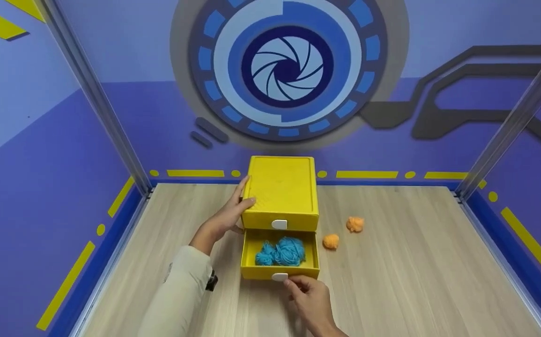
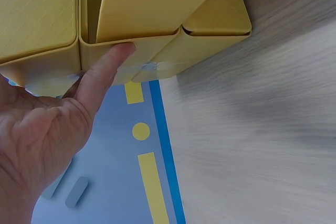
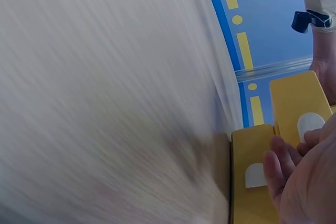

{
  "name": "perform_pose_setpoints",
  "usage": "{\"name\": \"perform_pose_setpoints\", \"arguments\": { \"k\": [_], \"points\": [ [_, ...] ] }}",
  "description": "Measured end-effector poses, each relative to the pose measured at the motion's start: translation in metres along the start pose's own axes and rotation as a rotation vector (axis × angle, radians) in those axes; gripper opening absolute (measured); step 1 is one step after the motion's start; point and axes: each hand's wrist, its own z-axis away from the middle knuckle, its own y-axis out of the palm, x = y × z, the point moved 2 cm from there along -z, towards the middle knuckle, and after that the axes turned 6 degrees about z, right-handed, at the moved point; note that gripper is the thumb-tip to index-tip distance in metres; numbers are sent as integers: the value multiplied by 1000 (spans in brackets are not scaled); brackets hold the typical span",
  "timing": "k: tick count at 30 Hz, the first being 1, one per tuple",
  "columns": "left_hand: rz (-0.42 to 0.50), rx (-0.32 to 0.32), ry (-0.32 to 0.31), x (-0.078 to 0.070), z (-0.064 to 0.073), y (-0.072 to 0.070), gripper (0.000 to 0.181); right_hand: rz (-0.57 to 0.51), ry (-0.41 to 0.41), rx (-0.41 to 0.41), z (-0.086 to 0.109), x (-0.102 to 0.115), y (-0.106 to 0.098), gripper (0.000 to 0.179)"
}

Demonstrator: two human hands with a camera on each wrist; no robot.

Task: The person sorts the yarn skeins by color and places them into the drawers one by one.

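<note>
Purple walls surround the wooden table, where a yellow cabinet stands with a drawer out. My left hand, fingers extended, braces the cabinet's left side. My right hand, at the drawer's front, has finger and thumb close together. Blue yarn lies inside; overhanging strands could snag. I pinch the white tab near its right edge, so I should slide straight, lest it skew.

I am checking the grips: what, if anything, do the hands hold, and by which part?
The right hand pinches the open drawer by its white handle; the left hand rests against the left side of the yellow cabinet.
</note>
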Motion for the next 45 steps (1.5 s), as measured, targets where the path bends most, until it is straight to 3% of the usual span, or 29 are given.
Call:
{"name": "perform_pose_setpoints", "arguments": {
  "k": [21, 45],
  "points": [
    [-16, -5, -4, 1, 1, 1, 72, 24, -69, 0, -6, -1, -3, 14],
    [-10, -1, 6, -1, 2, 1, 71, 74, -144, -19, -33, 7, -5, 17]
  ]
}}
